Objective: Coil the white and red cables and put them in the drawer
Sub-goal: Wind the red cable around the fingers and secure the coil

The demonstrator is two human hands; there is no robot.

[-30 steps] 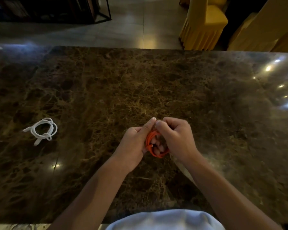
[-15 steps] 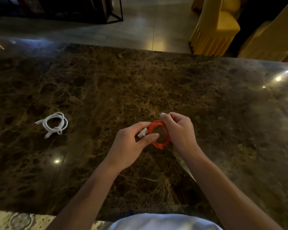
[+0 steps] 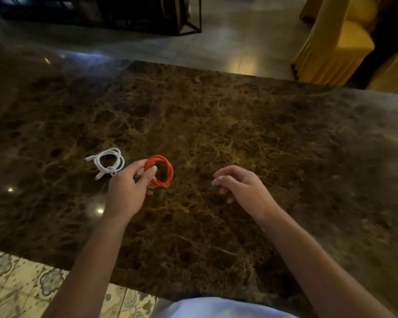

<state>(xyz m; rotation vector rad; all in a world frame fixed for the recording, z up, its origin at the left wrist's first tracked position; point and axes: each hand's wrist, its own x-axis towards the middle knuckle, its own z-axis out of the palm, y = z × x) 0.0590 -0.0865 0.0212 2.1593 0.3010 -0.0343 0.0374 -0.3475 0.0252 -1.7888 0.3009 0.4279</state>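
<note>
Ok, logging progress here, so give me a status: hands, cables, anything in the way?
Left hand pinching coiled red cable; right hand open, empty. White cable coiled on marble table. Nothing obstructing; drawer not in view.

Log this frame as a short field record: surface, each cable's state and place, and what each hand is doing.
surface: dark marble table
red cable: coiled, pinched at its edge by the left hand
white cable: coiled, lying on the table beside the left hand
right hand: open, empty, above the table
drawer: not in view
</note>
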